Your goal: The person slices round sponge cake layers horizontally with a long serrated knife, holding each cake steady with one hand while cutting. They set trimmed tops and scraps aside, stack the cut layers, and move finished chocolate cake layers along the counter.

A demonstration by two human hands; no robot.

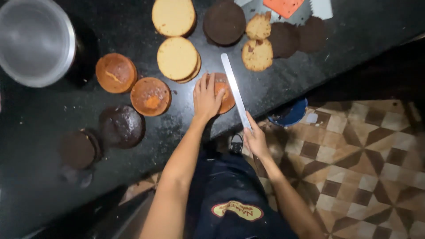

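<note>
My left hand [206, 98] lies flat on top of a small round orange-brown cake [226, 94] near the front edge of the black counter [35, 132]. My right hand [256, 139] grips the handle end of a long silver knife [234, 90]. Its blade runs along the right side of that cake, pointing away from me. The cake is mostly hidden under my palm.
Several round cake layers lie on the counter: pale yellow ones [177, 57], orange-brown ones [150, 96], dark chocolate ones [224, 22]. A metal bowl [35, 42] stands at the back left. An orange scraper [283, 6] is at the far edge. A blue bowl [292, 113] sits over the patterned tile floor.
</note>
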